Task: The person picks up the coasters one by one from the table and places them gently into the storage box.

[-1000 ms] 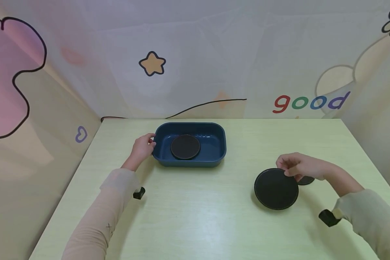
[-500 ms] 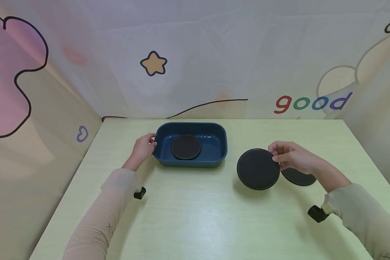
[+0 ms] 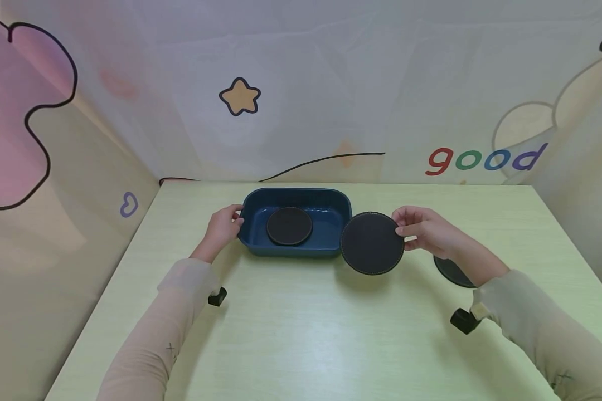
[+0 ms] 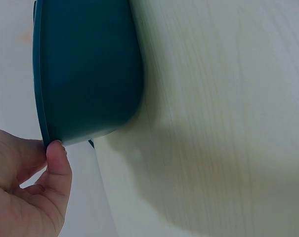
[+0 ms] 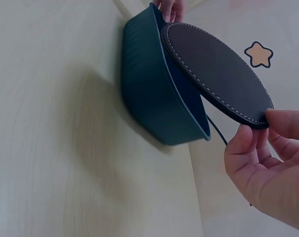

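Note:
A dark blue rectangular bin [image 3: 326,223] stands towards the back of the table, and one round black coaster [image 3: 289,226] lies inside it. My left hand [image 3: 223,229] pinches the bin's left rim between thumb and fingers, as the left wrist view also shows. Between thumb and fingers of my right hand [image 3: 428,231] is the edge of a second black coaster [image 5: 218,74] with pale stitching. That coaster hangs above the table, tilted, and overlaps the bin's right end in the head view. A third coaster [image 3: 451,272] lies on the table, partly hidden under my right forearm.
The pale wooden table [image 3: 301,334] stretches in front of the bin. A printed cloth backdrop [image 3: 306,111] rises behind the table and along both sides. Small black devices hang at both cuffs.
My right hand has carried its coaster leftward and away from me, up to the bin's right end. More of the coaster on the table came into view, then my forearm covered part of it.

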The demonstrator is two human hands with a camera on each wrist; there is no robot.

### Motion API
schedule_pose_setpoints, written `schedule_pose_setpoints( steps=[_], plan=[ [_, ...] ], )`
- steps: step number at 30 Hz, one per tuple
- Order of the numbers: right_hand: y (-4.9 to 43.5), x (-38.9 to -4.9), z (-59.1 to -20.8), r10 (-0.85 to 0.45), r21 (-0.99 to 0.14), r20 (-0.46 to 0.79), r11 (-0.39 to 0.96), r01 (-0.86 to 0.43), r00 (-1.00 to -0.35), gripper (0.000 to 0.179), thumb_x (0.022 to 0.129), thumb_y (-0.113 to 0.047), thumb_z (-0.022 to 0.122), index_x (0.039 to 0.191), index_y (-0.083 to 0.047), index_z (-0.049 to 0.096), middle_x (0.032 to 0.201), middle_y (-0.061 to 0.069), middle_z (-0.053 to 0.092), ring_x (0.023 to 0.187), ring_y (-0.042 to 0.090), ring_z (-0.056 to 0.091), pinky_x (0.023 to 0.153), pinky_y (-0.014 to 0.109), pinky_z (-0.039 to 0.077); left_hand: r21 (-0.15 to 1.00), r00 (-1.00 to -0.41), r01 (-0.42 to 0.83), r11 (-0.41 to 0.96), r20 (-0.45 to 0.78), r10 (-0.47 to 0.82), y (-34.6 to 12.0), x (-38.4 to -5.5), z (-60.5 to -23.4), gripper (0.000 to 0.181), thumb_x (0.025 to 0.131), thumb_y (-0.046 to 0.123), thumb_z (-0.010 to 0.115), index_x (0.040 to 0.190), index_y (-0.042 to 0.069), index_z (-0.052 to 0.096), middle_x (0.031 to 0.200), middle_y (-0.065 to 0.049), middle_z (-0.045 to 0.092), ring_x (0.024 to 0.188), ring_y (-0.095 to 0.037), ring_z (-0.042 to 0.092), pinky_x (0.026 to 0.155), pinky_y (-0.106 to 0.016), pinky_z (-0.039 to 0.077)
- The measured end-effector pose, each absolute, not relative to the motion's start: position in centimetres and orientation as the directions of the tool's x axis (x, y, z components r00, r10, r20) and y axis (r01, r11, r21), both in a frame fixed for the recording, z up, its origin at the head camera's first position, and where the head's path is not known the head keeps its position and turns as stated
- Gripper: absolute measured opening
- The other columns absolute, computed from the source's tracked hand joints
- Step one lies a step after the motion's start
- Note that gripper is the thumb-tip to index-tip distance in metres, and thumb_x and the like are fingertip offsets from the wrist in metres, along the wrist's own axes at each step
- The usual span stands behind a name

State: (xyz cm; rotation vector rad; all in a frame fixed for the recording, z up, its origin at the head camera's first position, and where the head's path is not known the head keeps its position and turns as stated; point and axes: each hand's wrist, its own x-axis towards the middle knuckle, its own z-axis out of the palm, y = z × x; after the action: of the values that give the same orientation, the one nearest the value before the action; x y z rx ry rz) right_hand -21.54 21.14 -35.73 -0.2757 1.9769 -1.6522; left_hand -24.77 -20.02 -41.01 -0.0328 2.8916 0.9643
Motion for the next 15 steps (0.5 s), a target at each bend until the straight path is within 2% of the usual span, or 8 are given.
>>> schedule_pose_setpoints(
  steps=[15],
  plan=[
    [16.2,-23.8,-36.4,-0.461,-0.958,-0.285,0.15,0.243,-0.84,0.011,0.088,0.0,0.045,0.095,-0.008,0.046,0.077,-0.002,0.048,0.064,0.011,0.051,0.06,0.025,0.047,0.597,-0.997,-0.042,0.801,-0.077,0.004,-20.2,-25.0,-41.5,0.037,0.089,0.008,0.048,0.126,0.002,0.046,0.1,-0.017,0.055,0.066,-0.02,0.058,0.057,-0.023,0.05]
  ],
)
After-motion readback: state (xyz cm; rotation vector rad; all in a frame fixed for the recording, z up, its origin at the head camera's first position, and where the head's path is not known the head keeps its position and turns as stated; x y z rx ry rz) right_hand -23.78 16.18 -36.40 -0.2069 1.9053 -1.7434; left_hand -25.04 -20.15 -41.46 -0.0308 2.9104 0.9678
